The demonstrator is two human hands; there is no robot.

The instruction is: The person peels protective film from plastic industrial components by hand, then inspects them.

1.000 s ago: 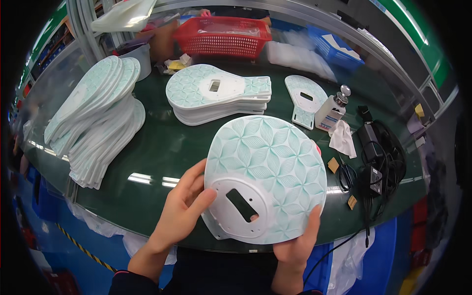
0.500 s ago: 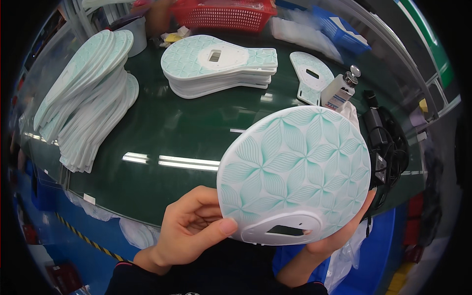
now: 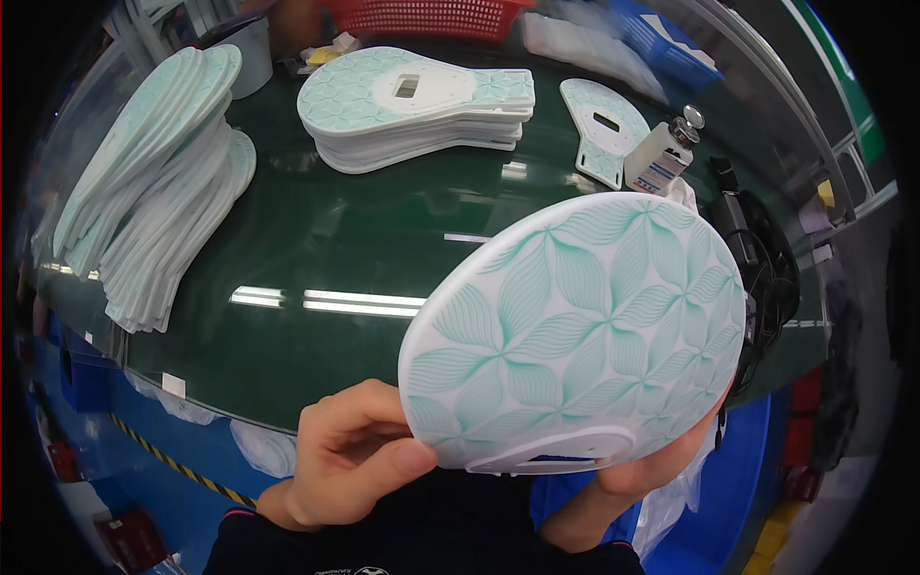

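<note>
We see both hands on one patterned panel (image 3: 575, 326), held raised and tilted near the front edge of the green table (image 3: 287, 240). The left hand (image 3: 350, 450) pinches its lower left edge, thumb in front and fingers curled behind. The right hand (image 3: 656, 463) grips its lower right side — most of those fingers are hidden, so we cannot tell how far they wrap behind.

The likeliest trouble, as we judge it, is a slip: the left pinch takes in only a narrow strip of rim, and the broad disc rises well above both hands. If the right hand loosened, the panel could swing round the left thumb and drop on the table edge, chipping its rim. A thumb pressed on the printed face could also leave a smudge.

In our view, the panel's upper right side overlaps the white cloth (image 3: 682, 194) and comes near the pump bottle (image 3: 658, 158); we cannot tell the gap in depth, but a careless swing could knock the bottle over. On the far left, the fanned pile (image 3: 144, 182) overlaps unevenly — a bump there could send panels sliding.
</note>
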